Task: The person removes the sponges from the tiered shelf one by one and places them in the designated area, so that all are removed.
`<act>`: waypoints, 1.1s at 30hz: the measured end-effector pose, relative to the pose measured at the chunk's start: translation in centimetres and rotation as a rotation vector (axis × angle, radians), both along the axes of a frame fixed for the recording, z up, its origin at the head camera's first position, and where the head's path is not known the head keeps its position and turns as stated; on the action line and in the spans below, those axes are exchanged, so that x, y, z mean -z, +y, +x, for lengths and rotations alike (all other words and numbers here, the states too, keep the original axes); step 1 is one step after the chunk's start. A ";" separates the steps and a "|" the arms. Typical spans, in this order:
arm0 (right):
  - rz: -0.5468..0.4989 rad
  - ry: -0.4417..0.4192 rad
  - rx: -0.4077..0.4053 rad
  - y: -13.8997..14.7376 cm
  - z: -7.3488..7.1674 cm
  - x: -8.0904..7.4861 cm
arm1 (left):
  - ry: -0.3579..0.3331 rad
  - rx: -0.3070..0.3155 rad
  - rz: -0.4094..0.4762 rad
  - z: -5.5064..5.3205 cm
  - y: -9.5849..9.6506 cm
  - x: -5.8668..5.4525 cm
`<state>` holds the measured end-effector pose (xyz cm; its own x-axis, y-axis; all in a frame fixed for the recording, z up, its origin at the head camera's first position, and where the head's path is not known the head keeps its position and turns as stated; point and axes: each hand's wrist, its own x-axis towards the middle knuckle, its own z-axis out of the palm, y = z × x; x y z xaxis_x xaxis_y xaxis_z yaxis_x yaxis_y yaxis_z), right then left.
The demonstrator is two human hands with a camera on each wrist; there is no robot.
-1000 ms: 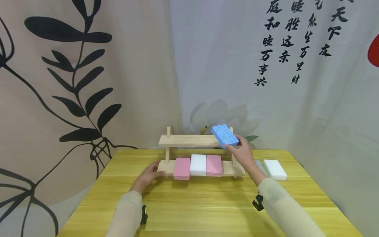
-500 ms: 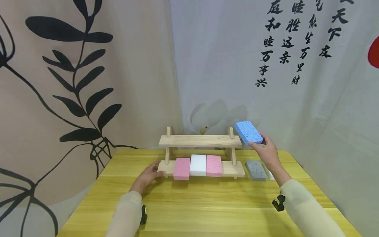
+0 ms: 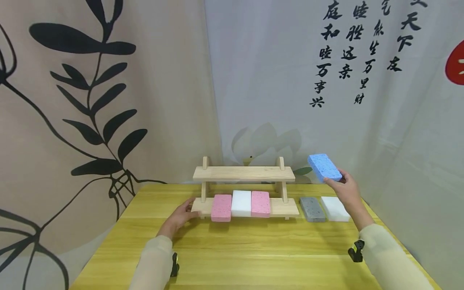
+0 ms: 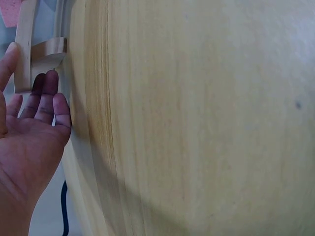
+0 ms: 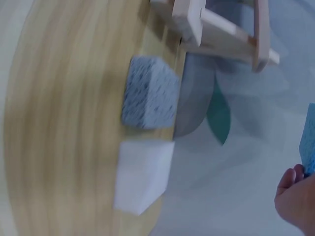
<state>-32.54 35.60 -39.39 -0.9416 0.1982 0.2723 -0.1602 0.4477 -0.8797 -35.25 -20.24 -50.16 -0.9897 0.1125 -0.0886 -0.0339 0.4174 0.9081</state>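
My right hand (image 3: pixel 349 189) holds a blue sponge (image 3: pixel 324 167) up in the air, over the right back part of the table. At the right edge of the right wrist view, part of that blue sponge (image 5: pixel 308 142) shows above the fingers. My left hand (image 3: pixel 179 217) grips the left end of a two-tier wooden rack (image 3: pixel 243 173), thumb at the front edge of the lower board. On that lower board lie a pink sponge (image 3: pixel 221 208), a white sponge (image 3: pixel 241 203) and another pink sponge (image 3: pixel 260 204), side by side.
Right of the rack, a grey sponge (image 3: pixel 312 209) and a white sponge (image 3: pixel 335 208) lie on the yellow wooden table (image 3: pixel 250 253). A printed cloth (image 3: pixel 174 100) hangs behind the table's back edge. A dark cord (image 4: pixel 64 209) shows in the left wrist view.
My right hand has carried the blue sponge rightward, away from the rack's upper board. The grey sponge and the white one beside it have come fully into sight. My left hand stays put.
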 end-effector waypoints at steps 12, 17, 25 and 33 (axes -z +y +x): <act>0.034 -0.113 0.035 5.1 0.1 3.1 | -0.006 -0.007 0.003 -0.1 0.1 -0.1; 0.016 -0.181 0.045 6.7 0.5 4.3 | -0.006 -0.012 0.003 -0.1 0.1 0.0; -0.014 -0.254 0.089 8.7 1.1 5.9 | 0.004 0.002 0.035 0.1 -0.1 0.0; 0.047 -0.306 0.108 10.6 1.4 7.3 | 0.008 0.009 0.044 0.1 0.0 0.1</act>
